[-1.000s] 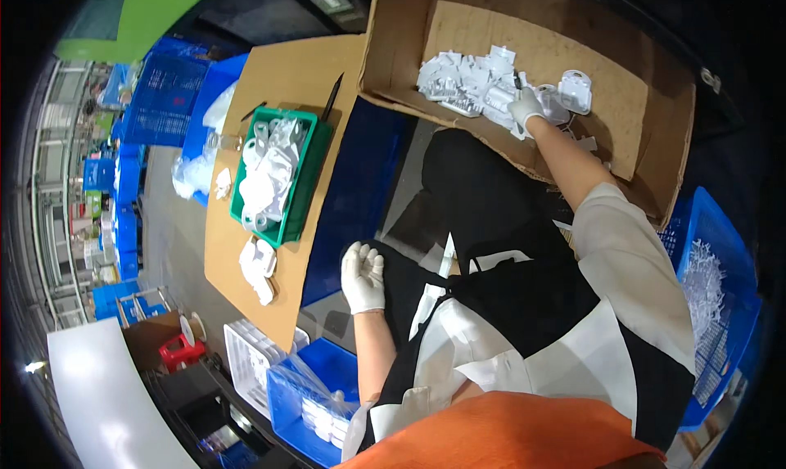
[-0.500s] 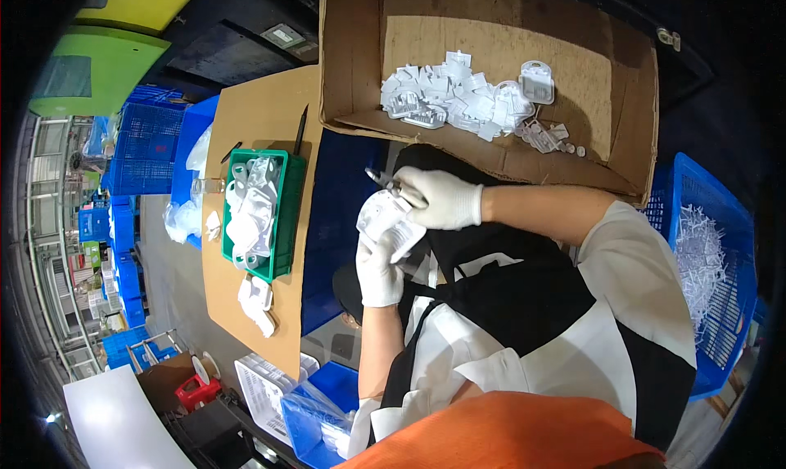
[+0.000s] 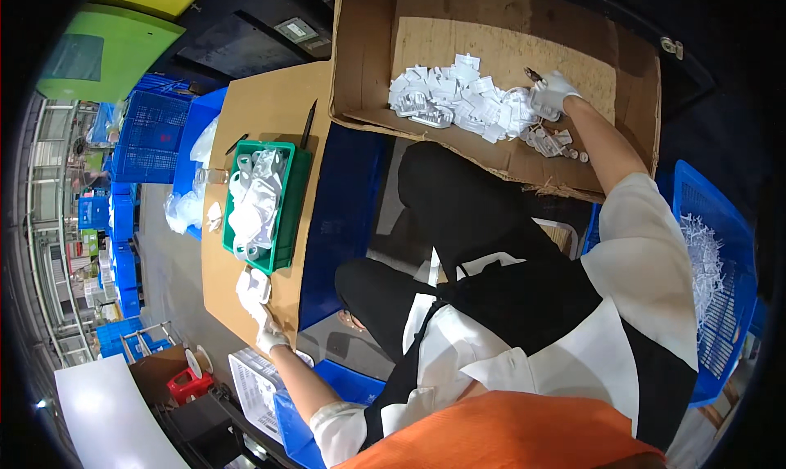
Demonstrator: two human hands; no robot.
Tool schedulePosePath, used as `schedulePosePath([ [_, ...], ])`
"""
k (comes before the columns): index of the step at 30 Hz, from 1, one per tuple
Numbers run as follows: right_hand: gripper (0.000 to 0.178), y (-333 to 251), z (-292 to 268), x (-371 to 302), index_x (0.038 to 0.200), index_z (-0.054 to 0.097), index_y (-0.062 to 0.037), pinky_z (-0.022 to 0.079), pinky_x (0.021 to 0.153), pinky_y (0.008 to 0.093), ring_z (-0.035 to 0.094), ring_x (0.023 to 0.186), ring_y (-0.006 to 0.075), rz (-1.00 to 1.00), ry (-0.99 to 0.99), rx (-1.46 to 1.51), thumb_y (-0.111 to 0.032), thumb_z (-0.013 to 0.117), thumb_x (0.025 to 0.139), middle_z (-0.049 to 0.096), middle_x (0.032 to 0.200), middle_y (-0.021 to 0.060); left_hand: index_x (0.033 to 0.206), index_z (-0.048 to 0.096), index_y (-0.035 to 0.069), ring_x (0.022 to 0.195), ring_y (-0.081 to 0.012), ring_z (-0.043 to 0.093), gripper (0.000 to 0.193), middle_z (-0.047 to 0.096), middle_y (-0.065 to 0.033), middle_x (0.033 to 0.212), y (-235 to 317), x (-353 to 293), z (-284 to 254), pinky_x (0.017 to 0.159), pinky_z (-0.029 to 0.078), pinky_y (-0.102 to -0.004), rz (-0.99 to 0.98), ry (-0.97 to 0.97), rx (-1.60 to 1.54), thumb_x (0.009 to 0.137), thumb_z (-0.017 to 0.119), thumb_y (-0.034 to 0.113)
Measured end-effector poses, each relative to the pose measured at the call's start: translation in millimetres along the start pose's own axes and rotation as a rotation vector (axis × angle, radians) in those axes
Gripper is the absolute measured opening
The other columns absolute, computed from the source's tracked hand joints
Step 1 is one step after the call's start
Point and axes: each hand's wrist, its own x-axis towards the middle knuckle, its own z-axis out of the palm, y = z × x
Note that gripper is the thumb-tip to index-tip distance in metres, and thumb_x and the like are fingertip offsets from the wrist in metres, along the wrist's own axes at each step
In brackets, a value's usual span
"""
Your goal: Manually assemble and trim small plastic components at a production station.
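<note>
Right of the green box (image 3: 295, 215), the right hand (image 3: 554, 91) holds a tool (image 3: 533, 74); below, the left hand (image 3: 272, 336), grip unclear, is by white parts (image 3: 252, 289).

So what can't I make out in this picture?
In the head view:
The dark object: too small to identify, partly covered by the right hand.
The left hand: too small to tell whether it grips the white pieces.
The green bin: its bottom is hidden under white parts.
The blue basket at right: partly hidden behind the white sleeve.
</note>
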Motion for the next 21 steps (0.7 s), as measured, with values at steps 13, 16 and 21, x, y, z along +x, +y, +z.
schedulePosePath([
  [13,0.054,-2,-3,-55,0.118,0.059,-0.0037,0.049,0.082,0.0416,0.063,0.098,0.0376,0.151,-0.107,0.047,-0.039,0.065,0.078,0.065,0.11,0.0196,0.133,0.045,0.002,0.104,-0.0249,0.06,0.051,0.059,-0.0117,0.119,57,-55,89,0.084,0.051,-0.0406,-0.189,0.291,0.433,0.092,0.05,0.032],
  [16,0.054,-40,-54,-98,0.126,0.053,-0.0033,0.05,0.075,0.039,0.065,0.083,0.0318,0.06,0.349,0.245,-0.03,0.065,0.081,0.065,0.107,0.0158,0.134,0.045,0.003,0.101,-0.0243,0.06,0.056,0.06,-0.0109,0.118,34,-9,51,0.083,0.051,-0.0407,-0.229,0.343,0.48,0.089,0.056,0.035],
  [21,0.055,-138,-115,-121,0.132,0.044,0.0005,0.045,0.06,0.0226,0.053,0.064,0.0095,-0.004,-0.005,1.43,-0.019,0.061,0.084,0.057,0.085,0.0036,0.135,0.044,0.006,0.098,-0.0233,0.062,0.066,0.062,-0.0097,0.117,-19,40,-11,0.082,0.051,-0.0409,-0.321,0.483,0.49,0.083,0.065,0.04],
])
